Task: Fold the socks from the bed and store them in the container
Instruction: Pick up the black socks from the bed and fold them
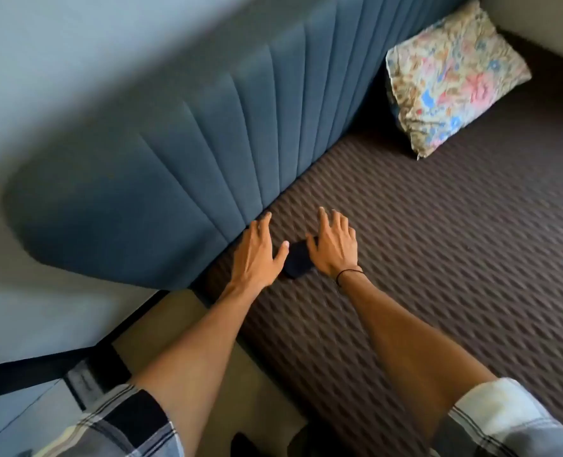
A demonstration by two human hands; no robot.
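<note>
A small dark navy sock (pixel 298 263) lies bundled on the brown textured bed cover (pixel 438 258), close to the blue headboard. My left hand (pixel 258 252) rests flat just left of it, fingers spread, the thumb touching the sock's edge. My right hand (pixel 334 247) lies flat on the sock's right side, fingers apart, with a thin black band on the wrist. Part of the sock is hidden under my right palm. No container is in view.
A padded blue headboard (pixel 174 179) runs along the bed's left side. A floral pillow (pixel 451 77) sits at the far end of the bed. Beige floor (pixel 174 318) and a dark object (pixel 88 380) lie beside the bed at lower left.
</note>
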